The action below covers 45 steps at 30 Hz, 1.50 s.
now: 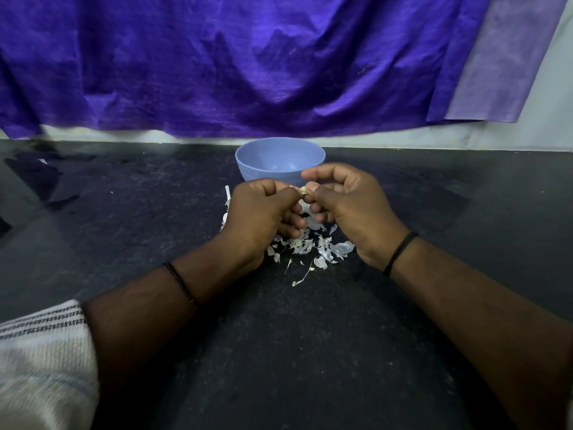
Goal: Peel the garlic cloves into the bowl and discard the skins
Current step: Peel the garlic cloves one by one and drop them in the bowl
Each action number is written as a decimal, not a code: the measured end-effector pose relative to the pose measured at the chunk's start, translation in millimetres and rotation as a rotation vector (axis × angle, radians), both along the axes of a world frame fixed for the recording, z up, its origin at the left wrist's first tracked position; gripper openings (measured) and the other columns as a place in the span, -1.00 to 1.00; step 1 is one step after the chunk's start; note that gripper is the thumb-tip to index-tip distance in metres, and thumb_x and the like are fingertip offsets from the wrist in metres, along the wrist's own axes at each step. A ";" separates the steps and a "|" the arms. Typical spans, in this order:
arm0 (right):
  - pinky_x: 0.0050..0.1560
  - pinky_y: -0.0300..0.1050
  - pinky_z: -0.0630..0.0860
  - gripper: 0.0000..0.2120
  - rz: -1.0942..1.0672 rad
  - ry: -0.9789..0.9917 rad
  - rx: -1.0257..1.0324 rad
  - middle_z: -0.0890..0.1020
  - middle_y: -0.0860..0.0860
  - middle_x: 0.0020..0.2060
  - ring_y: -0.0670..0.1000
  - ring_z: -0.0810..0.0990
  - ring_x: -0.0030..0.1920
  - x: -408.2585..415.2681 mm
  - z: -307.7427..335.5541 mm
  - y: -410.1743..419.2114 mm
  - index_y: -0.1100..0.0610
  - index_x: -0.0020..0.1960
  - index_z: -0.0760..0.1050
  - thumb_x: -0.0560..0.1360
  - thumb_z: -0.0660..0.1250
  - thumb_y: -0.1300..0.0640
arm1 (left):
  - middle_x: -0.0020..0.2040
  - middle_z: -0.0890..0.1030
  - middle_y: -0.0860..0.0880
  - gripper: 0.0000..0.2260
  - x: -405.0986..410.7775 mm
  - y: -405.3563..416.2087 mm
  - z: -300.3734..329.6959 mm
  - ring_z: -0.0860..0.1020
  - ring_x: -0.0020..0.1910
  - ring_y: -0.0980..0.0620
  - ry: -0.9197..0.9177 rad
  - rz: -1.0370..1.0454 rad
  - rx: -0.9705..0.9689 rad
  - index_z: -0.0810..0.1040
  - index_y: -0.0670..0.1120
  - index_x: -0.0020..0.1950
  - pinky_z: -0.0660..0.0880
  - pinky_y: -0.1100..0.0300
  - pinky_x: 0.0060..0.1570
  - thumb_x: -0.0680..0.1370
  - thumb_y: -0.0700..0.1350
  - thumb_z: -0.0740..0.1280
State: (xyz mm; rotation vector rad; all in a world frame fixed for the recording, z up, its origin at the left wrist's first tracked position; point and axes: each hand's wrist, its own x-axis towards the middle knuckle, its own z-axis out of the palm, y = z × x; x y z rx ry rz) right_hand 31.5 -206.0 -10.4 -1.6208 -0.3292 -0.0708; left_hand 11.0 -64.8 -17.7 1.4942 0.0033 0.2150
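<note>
A small pale garlic clove (303,190) is pinched between the fingertips of both hands, just in front of the blue bowl (273,156). My left hand (263,212) holds it from the left with curled fingers. My right hand (347,206) pinches it from the right, thumb and forefinger on it. Under and between the hands lies a heap of white garlic skins (310,246) on the dark counter (279,336). What lies inside the bowl is hidden by its near wall and my hands.
A purple cloth (248,63) hangs along the wall behind the bowl. A dark bundle (34,175) lies at the far left of the counter. A striped white sleeve (40,361) shows at the lower left.
</note>
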 end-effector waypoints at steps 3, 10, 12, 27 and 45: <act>-0.32 -0.27 0.54 -0.86 -0.006 -0.077 -0.102 0.65 0.09 -0.25 -0.11 0.56 -0.34 1.0 0.9 -2.0 0.18 0.04 0.61 0.59 0.31 0.34 | -0.39 0.57 -0.08 -0.89 0.5 0.9 -0.6 0.56 -0.47 0.01 -0.003 -0.013 0.005 0.57 -0.27 -0.15 0.53 0.16 -0.48 0.56 -0.27 0.38; -0.29 -0.23 0.59 -0.91 0.010 -0.153 -0.191 0.71 0.15 -0.23 -0.07 0.61 -0.34 3.1 4.3 -5.9 0.26 0.03 0.65 0.55 0.40 0.29 | -0.36 0.56 -0.09 -0.89 0.7 1.6 0.7 0.55 -0.48 0.01 -0.007 -0.036 -0.004 0.57 -0.30 -0.09 0.50 0.17 -0.50 0.56 -0.25 0.39; -0.28 -0.21 0.61 -0.92 0.007 -0.149 -0.188 0.70 0.11 -0.25 -0.05 0.61 -0.33 4.5 2.5 -5.9 0.25 0.02 0.64 0.55 0.39 0.29 | -0.36 0.56 -0.09 -0.90 0.8 1.5 0.4 0.55 -0.48 0.01 -0.009 -0.040 0.005 0.57 -0.30 -0.09 0.50 0.16 -0.50 0.56 -0.26 0.38; -0.26 -0.25 0.58 -0.87 0.008 -0.040 -0.045 0.67 0.07 -0.24 -0.07 0.59 -0.28 5.2 -0.1 -5.4 0.24 0.07 0.63 0.60 0.32 0.29 | -0.41 0.55 -0.05 -0.88 3.9 4.2 -4.9 0.57 -0.46 -0.03 -0.052 -0.003 0.142 0.56 -0.20 -0.17 0.52 0.13 -0.48 0.57 -0.30 0.34; -0.16 -0.17 0.63 -0.88 0.018 0.004 0.025 0.69 0.06 -0.25 -0.07 0.62 -0.26 5.9 1.3 -7.4 0.22 0.04 0.62 0.53 0.40 0.34 | -0.35 0.64 0.01 -0.89 -1.9 5.0 -1.8 0.60 -0.44 0.06 -0.241 0.135 0.366 0.64 -0.02 -0.15 0.49 0.23 -0.46 0.57 -0.16 0.41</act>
